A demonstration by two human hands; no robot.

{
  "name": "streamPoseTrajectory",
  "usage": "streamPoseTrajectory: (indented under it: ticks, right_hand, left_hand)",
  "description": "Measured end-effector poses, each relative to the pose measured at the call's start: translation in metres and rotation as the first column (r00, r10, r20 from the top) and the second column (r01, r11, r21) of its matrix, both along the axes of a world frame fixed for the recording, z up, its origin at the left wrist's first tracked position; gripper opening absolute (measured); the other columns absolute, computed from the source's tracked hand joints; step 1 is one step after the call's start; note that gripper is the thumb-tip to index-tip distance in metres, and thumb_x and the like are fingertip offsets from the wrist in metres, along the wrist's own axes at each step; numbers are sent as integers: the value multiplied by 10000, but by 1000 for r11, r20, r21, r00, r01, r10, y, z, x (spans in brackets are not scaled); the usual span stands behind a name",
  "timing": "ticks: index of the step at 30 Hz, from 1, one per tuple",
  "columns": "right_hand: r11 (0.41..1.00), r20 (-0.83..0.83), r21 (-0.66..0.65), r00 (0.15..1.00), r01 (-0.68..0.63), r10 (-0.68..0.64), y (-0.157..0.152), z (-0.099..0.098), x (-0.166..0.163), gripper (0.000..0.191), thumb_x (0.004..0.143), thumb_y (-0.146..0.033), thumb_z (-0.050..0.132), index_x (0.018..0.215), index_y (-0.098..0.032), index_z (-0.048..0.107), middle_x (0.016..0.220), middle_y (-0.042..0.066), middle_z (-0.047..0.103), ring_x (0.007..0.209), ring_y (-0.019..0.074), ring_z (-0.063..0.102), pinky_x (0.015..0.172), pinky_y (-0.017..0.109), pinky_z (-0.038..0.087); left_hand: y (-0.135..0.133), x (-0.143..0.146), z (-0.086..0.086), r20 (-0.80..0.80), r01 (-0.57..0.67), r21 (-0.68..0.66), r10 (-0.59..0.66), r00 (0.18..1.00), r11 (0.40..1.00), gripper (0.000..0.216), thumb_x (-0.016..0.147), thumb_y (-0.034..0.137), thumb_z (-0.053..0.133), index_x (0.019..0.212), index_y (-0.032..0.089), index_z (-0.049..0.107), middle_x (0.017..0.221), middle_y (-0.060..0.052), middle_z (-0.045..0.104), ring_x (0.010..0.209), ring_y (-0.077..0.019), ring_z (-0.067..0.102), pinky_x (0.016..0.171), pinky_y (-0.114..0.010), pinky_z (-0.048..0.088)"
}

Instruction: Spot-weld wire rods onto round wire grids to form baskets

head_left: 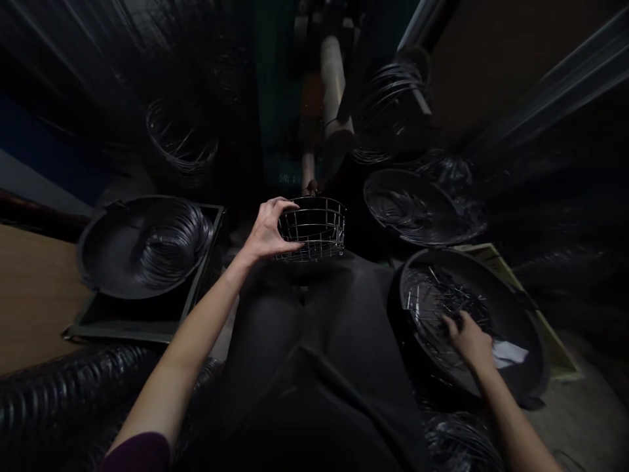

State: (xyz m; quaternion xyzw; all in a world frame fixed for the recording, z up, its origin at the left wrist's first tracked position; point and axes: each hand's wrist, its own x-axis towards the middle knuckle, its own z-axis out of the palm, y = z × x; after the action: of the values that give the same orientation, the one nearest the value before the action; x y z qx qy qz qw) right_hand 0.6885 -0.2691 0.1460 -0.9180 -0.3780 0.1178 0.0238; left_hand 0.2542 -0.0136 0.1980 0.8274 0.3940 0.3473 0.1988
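Note:
My left hand (271,228) grips the left side of a round wire basket (322,226), thumb low and fingers over the upper rim. The basket is held in front of a machine's pale cylindrical arm (334,85), above my dark-covered lap. Over at the right, my right hand (468,337) reaches down into a wide black pan (515,328) of loose short wire pieces (442,298). Its fingers are bent at the wires; whether they pinch one is hidden. A white scrap (510,354) lies beside that wrist.
To the left, another black pan (111,262) holds a coil of wire (171,242) on a green-edged stand (196,275). A third pan (417,206) with wire rings is beyond the right one. Stacked wire rings (73,387) lie at lower left.

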Motion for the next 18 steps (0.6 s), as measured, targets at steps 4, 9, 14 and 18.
streamPoseTrajectory:
  ticks: [4, 9, 14, 18]
  right_hand:
    - [894, -461, 448, 853, -15, 245, 59, 68, -84, 627, 724, -598, 662, 1188, -177, 618, 790, 51, 671, 593, 168, 573, 525, 284, 457]
    - [851, -725, 416, 447, -322, 524, 140, 108, -171, 485, 747, -565, 688, 997, -153, 744, 683, 21, 659, 506, 91, 497, 476, 229, 392]
    - [531, -168, 493, 523, -690, 836, 174, 91, -200, 266, 885, -354, 609, 1042, -202, 760, 979, 63, 763, 855, 187, 710, 768, 273, 522]
    - [344, 227, 240, 397, -908, 889, 171, 83, -211, 427, 919, -367, 590, 1306, -189, 628, 1174, 91, 708, 908, 215, 725, 642, 262, 529]
  left_hand:
    - [-3, 8, 2, -64, 17, -11, -18, 998, 1000, 672, 556, 419, 865, 1143, 239, 591, 1339, -120, 483, 1267, -341, 447, 1070, -517, 395]
    - [-9, 20, 10, -144, 108, 11, -105, 984, 994, 581, 583, 382, 850, 1105, 238, 639, 1364, -125, 454, 1267, -357, 426, 1063, -545, 393]
    - [-16, 16, 10, -145, 124, 45, -117, 982, 991, 589, 594, 351, 841, 1132, 220, 644, 1343, -141, 455, 1257, -355, 436, 1085, -549, 378]
    - [-18, 8, 4, -69, 46, -24, -48, 997, 999, 646, 593, 371, 855, 1175, 210, 627, 1343, -145, 448, 1286, -348, 428, 1085, -522, 407]
